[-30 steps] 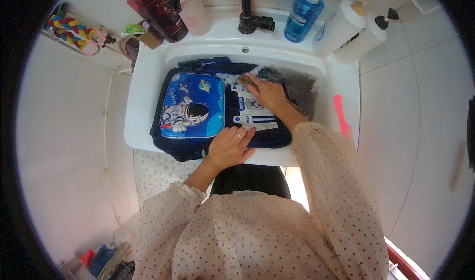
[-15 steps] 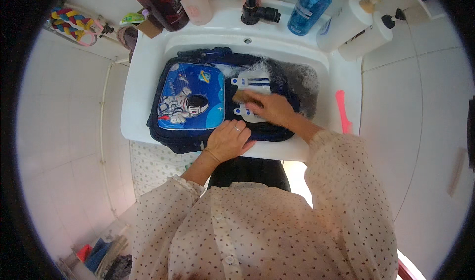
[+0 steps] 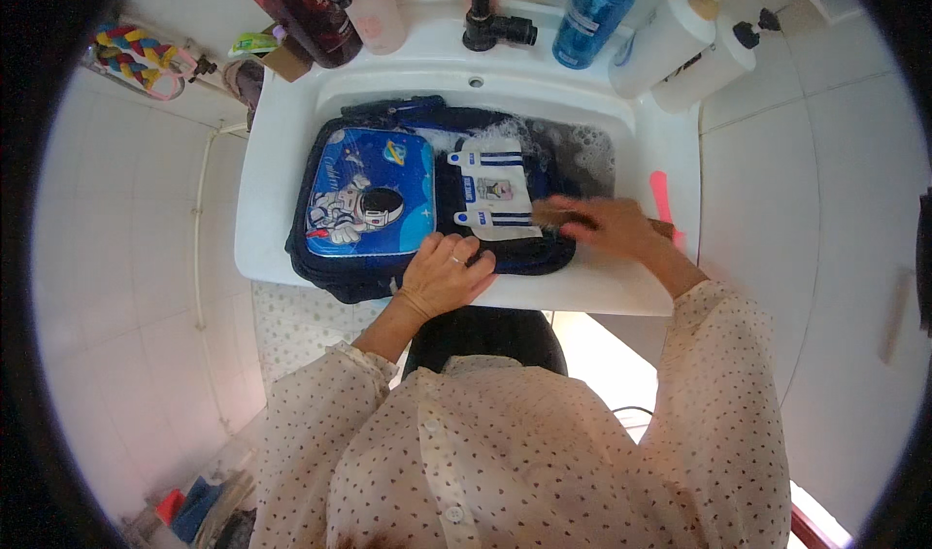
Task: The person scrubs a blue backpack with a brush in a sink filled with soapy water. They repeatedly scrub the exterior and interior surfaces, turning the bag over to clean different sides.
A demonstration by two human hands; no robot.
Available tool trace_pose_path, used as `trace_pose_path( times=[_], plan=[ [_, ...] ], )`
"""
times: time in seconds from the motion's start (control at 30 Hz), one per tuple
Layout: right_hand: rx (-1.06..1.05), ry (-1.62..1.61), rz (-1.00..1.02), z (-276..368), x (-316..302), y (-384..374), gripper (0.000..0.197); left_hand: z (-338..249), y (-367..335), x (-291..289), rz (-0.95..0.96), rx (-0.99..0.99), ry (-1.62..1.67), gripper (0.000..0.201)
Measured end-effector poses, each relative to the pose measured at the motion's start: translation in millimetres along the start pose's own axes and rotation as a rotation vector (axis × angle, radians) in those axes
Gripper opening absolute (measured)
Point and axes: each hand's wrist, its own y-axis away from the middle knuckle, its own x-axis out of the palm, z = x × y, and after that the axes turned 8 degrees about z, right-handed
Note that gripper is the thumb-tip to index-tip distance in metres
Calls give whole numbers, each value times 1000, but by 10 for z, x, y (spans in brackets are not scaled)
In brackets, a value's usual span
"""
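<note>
A dark navy backpack [image 3: 485, 254] lies in the sink basin, partly in soapy water. Its blue front panel [image 3: 408, 175] carries an astronaut picture, and a white panel with dark stripes [image 3: 505, 175] is on its right part. My left hand [image 3: 447, 272], with a ring on one finger, is closed on the bag's near edge, fingers bent over the fabric. At the right end of the white panel, my right hand [image 3: 612, 227] grips a brown wooden brush [image 3: 549, 215]. Motion blurs this hand slightly, and its palm hides the brush's middle.
The white sink [image 3: 257, 190] has a black faucet [image 3: 481, 30] at the back. Dark red [image 3: 306, 15], pink [image 3: 376, 10], blue [image 3: 590, 20] and white bottles [image 3: 663, 44] line its rim. A pink-handled item [image 3: 660, 195] lies on the right rim. Suds [image 3: 587, 146] float at right.
My right hand has moved right with the brush, uncovering the middle of the white panel. My left hand stays on the bag's near edge. The whole view has shifted slightly.
</note>
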Motion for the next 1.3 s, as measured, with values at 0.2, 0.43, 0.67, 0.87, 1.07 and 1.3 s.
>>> trace_pose_path(
  times=[0.2,0.43,0.67,0.87,1.07,1.3],
  plan=[
    [609,-186,-423,-647,602,-775,52,-23,-67,-40,-33,20,96,26],
    [177,-369,-255,530,51,-221,49,-4,73,66,-149,-86,31,21],
    [64,-27,-318,893,316,-1378,38,3,81,191,-171,-48,53,31],
    [-118,-52,-221,1133,280,-354,39,46,137,184,-199,-95,97,35],
    [65,69,-254,556,249,-918,46,-8,101,124,-84,-107,77,29],
    [59,179,-235,-7,509,-487,50,-20,59,78,-41,-110,43,28]
  ],
)
